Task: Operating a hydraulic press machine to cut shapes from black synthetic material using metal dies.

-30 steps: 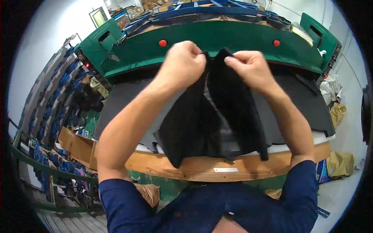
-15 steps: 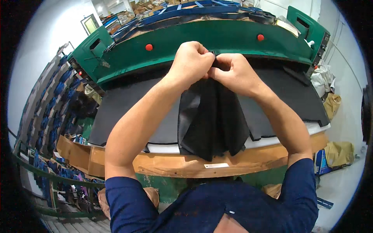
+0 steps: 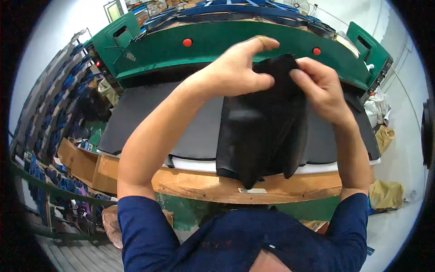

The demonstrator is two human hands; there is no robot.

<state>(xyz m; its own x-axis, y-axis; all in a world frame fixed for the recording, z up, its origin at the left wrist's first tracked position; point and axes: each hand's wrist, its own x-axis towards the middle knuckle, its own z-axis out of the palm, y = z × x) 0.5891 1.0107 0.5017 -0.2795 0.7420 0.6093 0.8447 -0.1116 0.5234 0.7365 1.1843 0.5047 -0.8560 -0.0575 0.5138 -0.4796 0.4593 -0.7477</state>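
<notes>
A limp black sheet (image 3: 265, 129), like leather or fabric, hangs in folds before me, its lower end over the table's front edge. My right hand (image 3: 324, 88) pinches its upper right corner between thumb and fingers. At the upper left of the sheet is my left hand (image 3: 235, 68), thumb and fingers spread apart around its top edge and not closed on it. Beneath, flat dark sheet material (image 3: 195, 127) covers the work surface over a white layer (image 3: 195, 165).
Behind the table stands a green machine (image 3: 251, 38) with two red buttons (image 3: 187, 42). The wooden front edge (image 3: 199, 188) is nearest me. An open cardboard box (image 3: 79, 163) and racks of blue pieces (image 3: 50, 104) are at left; bags (image 3: 386, 195) lie at right.
My hands were together at the sheet's gathered top. They have moved apart; the left has let go and opened, while the right keeps its pinch. The sheet has spread wider and shifted right.
</notes>
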